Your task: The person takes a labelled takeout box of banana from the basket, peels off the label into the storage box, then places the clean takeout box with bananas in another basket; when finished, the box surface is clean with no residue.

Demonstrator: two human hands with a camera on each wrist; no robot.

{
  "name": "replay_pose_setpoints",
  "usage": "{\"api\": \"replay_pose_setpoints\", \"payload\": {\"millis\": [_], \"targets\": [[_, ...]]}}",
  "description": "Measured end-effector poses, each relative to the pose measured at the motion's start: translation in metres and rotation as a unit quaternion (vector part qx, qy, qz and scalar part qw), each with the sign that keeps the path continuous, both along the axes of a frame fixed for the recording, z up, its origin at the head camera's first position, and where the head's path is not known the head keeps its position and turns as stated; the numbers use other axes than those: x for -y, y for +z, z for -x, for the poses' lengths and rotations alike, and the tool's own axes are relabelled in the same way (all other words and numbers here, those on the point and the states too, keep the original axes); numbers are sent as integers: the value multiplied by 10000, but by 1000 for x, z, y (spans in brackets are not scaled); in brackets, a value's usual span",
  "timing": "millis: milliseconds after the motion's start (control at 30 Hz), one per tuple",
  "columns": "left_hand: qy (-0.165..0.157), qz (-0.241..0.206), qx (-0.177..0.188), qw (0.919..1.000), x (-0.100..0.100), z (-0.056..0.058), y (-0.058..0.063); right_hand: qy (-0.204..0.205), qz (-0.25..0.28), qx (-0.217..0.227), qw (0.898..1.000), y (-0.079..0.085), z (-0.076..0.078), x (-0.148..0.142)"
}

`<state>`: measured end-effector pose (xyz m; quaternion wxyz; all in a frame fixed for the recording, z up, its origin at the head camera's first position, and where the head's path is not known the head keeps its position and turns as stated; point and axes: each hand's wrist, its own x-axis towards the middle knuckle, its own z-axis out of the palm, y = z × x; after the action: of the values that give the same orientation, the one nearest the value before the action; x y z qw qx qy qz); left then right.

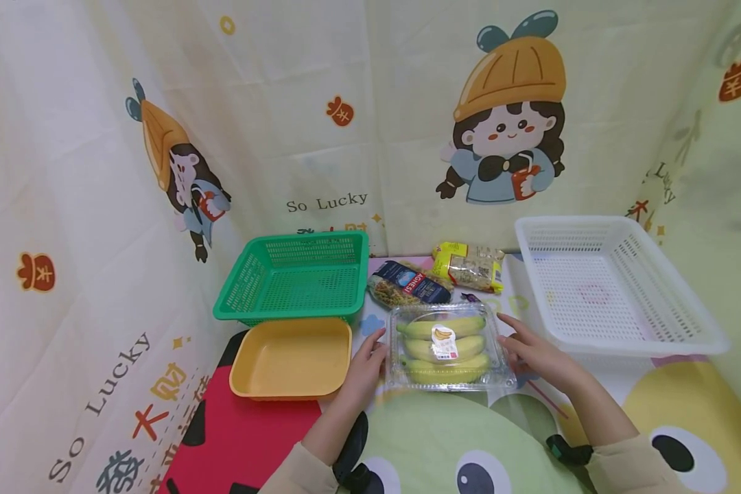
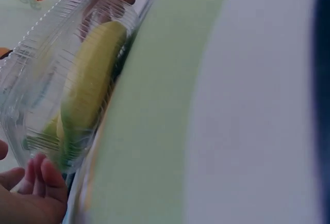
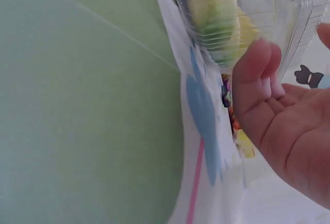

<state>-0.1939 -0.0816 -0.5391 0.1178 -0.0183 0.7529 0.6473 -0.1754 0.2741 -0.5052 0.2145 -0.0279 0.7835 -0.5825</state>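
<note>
A clear plastic clamshell box (image 1: pixel 499 367) with several yellow-green bananas (image 1: pixel 416 348) inside is between my two hands at the middle of the table. A white label (image 1: pixel 444 343) with a banana picture sits on its lid. My left hand (image 1: pixel 366 367) holds the box's left end, its curled fingers (image 2: pixel 49 175) against the plastic in the left wrist view. At the right end, my right hand (image 1: pixel 542 358) grips the rim with bent fingers (image 3: pixel 252 66), while its index finger stretches along the far corner.
Behind the box lie a dark-labelled Agnesi pasta bag (image 1: pixel 410 283), a yellow-and-clear food bag (image 1: pixel 469 266) and a small purple item (image 1: pixel 470 297). Green basket (image 1: pixel 290 312) and yellow tub (image 1: pixel 290 396) stand on the left, a white basket (image 1: pixel 648 346) on the right. Printed cloth (image 1: pixel 407 137) hangs around.
</note>
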Motion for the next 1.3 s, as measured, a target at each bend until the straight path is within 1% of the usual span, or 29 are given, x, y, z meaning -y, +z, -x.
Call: {"api": "replay_pose_setpoints", "payload": {"millis": [100,233,400,500,600,700,733,767,833,933,1000,1067,1167,1233,1300], "targets": [[-77,-169,-111,9998,2,-2,-4,112,134,4,9998,-1,-3,0],[-141,-378,-119,9991,4,-3,-6,221,277,-14,9994,-2,-4,1],[-197,-444,-147,9987,5,-3,-5,209,402,5,9990,-4,-4,1],[-197,-437,-102,9988,4,-3,-4,199,384,-5,9991,-5,-4,1],[-205,-420,-56,9989,4,-4,-3,184,274,-43,9994,-4,-3,1],[-211,-411,-20,9989,4,-4,-3,147,-77,-253,9995,-1,-3,2],[-220,-403,-24,9989,4,-4,-3,145,-272,-366,9989,2,-3,3],[-229,-400,-29,9989,4,-4,-3,133,-499,-499,9974,5,-3,3],[-235,-411,-35,9989,4,-4,-4,132,-1033,-815,9912,13,-4,4],[-244,-371,-53,9990,4,-3,-5,162,-1747,-1281,9761,31,-7,7],[-239,-349,-67,9991,4,-3,-6,178,-2034,-1540,9668,46,-8,10],[-225,-326,-67,9992,4,-3,-6,205,-2163,-1785,9597,60,-6,14],[-195,-342,-54,9992,4,-3,-5,368,-2185,-2048,9534,75,-1,22],[-174,-360,-30,9992,4,-3,-6,580,-2191,-2172,9495,81,5,27],[-165,-375,-11,9992,4,-3,-5,834,-2231,-2204,9459,85,13,33]]}}
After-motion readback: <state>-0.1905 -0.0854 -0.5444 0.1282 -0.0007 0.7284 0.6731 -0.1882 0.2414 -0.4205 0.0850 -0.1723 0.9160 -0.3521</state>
